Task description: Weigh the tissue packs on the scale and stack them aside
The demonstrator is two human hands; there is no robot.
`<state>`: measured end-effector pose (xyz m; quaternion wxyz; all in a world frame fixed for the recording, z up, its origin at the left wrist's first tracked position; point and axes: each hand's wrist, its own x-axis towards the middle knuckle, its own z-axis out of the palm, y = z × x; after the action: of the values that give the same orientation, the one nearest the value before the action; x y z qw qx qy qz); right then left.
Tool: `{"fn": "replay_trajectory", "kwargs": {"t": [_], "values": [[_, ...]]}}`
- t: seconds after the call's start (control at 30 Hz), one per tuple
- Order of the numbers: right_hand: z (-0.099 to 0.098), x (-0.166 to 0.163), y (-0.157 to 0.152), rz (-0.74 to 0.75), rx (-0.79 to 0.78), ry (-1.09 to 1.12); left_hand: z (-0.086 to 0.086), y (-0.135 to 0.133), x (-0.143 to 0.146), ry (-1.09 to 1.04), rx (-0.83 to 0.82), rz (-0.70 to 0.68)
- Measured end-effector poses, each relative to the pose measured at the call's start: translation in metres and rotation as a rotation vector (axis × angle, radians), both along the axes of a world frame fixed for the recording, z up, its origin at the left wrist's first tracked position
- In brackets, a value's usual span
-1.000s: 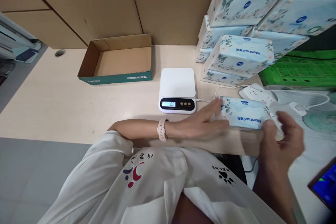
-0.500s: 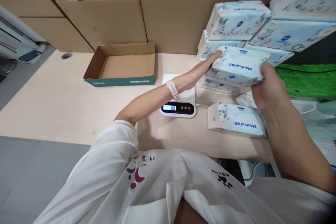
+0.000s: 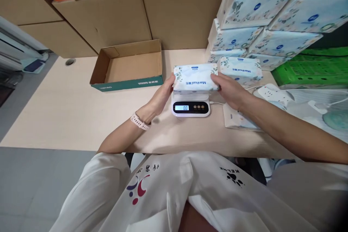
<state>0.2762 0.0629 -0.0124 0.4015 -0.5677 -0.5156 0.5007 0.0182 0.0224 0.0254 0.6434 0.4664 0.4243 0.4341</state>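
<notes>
Between my two hands is a pale blue pack of tissues (image 3: 195, 78) with a leaf and flower print. My left hand (image 3: 162, 96) grips its left end, and my right hand (image 3: 228, 90) grips its right end with the thumb on top. The pack is over the white digital scale (image 3: 191, 109), hiding most of its plate; whether it touches the plate I cannot tell. The scale's lit display reads 0.0. Another tissue pack (image 3: 233, 117) lies on the table under my right forearm, partly covered by it.
An open, shallow cardboard box (image 3: 123, 85) with a green front stands left of the scale. Stacked tissue packs (image 3: 257, 5) rise at the back right, beside a green plastic crate (image 3: 312, 67). A white power strip (image 3: 274, 94) lies to the right. Large cartons (image 3: 176, 18) line the back.
Both hands have carried the tissue pack left, from in front of the stack to over the scale. The display still reads 0.0.
</notes>
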Motion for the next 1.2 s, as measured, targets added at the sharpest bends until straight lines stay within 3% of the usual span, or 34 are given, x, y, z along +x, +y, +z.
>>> {"fn": "replay_trajectory", "kwargs": {"t": [0.07, 0.17, 0.27, 0.37, 0.47, 0.63, 0.83, 1.0, 1.2], "values": [[0.008, -0.001, -0.018, -0.08, 0.017, 0.026, -0.007, -0.003, -0.006, 0.042, -0.017, 0.019], [0.012, -0.005, -0.065, -0.186, 0.179, 0.116, -0.019, -0.013, -0.017, 0.076, -0.021, 0.146], [-0.006, -0.018, -0.11, -0.244, 0.428, 0.101, -0.035, -0.024, -0.026, 0.079, -0.012, 0.262], [-0.033, -0.029, -0.128, -0.286, 0.605, -0.067, -0.052, -0.031, -0.029, 0.062, -0.03, 0.305], [-0.048, -0.027, -0.123, -0.32, 0.663, -0.159, -0.061, -0.033, -0.028, 0.034, -0.047, 0.319], [-0.043, -0.015, -0.11, -0.425, 0.586, -0.136, -0.066, -0.034, -0.026, 0.024, -0.041, 0.342], [-0.039, -0.014, -0.093, -0.309, 0.463, -0.096, -0.067, -0.037, -0.027, 0.012, 0.042, 0.299], [-0.049, -0.018, -0.08, -0.296, 0.477, -0.074, -0.067, -0.039, -0.027, 0.005, 0.116, 0.282], [-0.061, -0.013, -0.079, -0.283, 0.489, -0.047, -0.066, -0.04, -0.028, 0.005, 0.076, 0.27]]}}
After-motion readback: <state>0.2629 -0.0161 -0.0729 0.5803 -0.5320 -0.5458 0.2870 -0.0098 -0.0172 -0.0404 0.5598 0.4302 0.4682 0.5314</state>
